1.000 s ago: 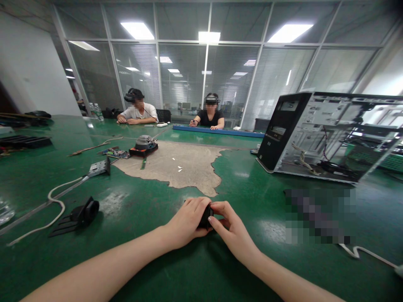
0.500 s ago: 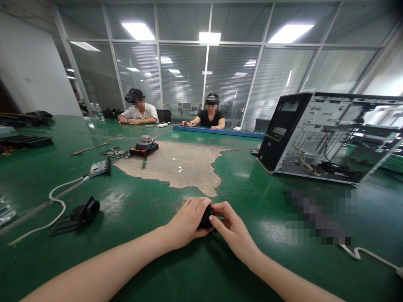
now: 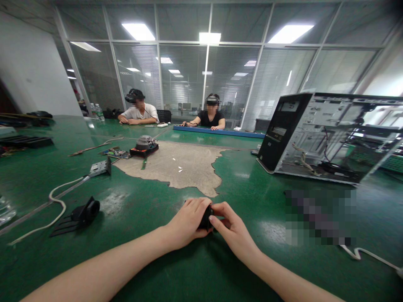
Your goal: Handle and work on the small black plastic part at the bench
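Between my hands, low in the middle of the view, is a small black part [image 3: 205, 219], mostly covered by fingers, so its kind is unclear. My left hand [image 3: 189, 220] wraps over it from the left, with the thumb beneath. On its right side, my right hand [image 3: 229, 224] pinches the edge between thumb and fingertips. Both forearms reach in from the bottom, over the green tabletop [image 3: 176, 272]. To the left lies a black piece [image 3: 85, 212] with a round end and flat prongs.
An open computer case [image 3: 283, 130] stands at right. A heat sink with fan [image 3: 145, 144] sits by a bare patch [image 3: 189, 167] of the tabletop. At left are a metal bracket [image 3: 100, 167] and a white cable [image 3: 52, 195]. Two people sit across, behind a blue bar [image 3: 217, 131].
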### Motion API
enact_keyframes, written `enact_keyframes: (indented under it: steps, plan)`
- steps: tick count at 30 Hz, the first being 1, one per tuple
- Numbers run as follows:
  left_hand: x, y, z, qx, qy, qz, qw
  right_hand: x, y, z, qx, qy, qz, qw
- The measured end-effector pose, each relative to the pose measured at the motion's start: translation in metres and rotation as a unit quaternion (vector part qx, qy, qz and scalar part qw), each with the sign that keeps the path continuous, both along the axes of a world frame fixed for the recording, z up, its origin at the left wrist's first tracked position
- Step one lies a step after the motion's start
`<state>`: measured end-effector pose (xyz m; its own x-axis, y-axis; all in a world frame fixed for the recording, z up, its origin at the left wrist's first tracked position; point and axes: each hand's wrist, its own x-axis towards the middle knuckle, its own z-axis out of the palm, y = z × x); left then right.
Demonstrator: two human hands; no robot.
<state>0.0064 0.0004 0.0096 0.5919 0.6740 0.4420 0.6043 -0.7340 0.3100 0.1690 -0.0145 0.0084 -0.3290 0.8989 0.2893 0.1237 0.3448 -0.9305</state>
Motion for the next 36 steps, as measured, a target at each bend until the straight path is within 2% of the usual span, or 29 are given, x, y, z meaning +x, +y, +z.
enact_keyframes:
  steps: [7, 14, 22, 25, 31, 36]
  plan:
    - [0.0008, 0.0002, -0.0006, -0.005, -0.004, 0.002, 1.000, -0.0009, 0.0040, -0.0044, -0.066, 0.028, 0.008, 0.997]
    - [-0.0009, -0.0003, 0.0023, -0.009, -0.001, -0.012, 1.000, -0.0002, -0.0037, 0.0001, 0.059, -0.017, -0.031, 0.998]
    - [-0.0002, 0.0002, 0.0002, -0.006, 0.002, -0.004, 1.000, -0.0003, 0.0029, -0.0043, -0.046, 0.017, -0.002, 0.999]
    - [-0.0007, 0.0006, 0.0000, -0.007, 0.005, -0.003, 1.000, -0.0005, 0.0007, -0.0026, -0.027, -0.003, 0.007, 1.000]
    - [-0.0011, 0.0001, 0.0009, -0.013, 0.002, -0.007, 1.000, -0.0005, -0.0026, 0.0009, 0.068, -0.032, -0.034, 0.997]
    - [-0.0003, -0.0002, 0.0015, -0.013, 0.002, -0.005, 1.000, -0.0015, -0.0003, -0.0014, 0.026, -0.015, -0.036, 0.999]
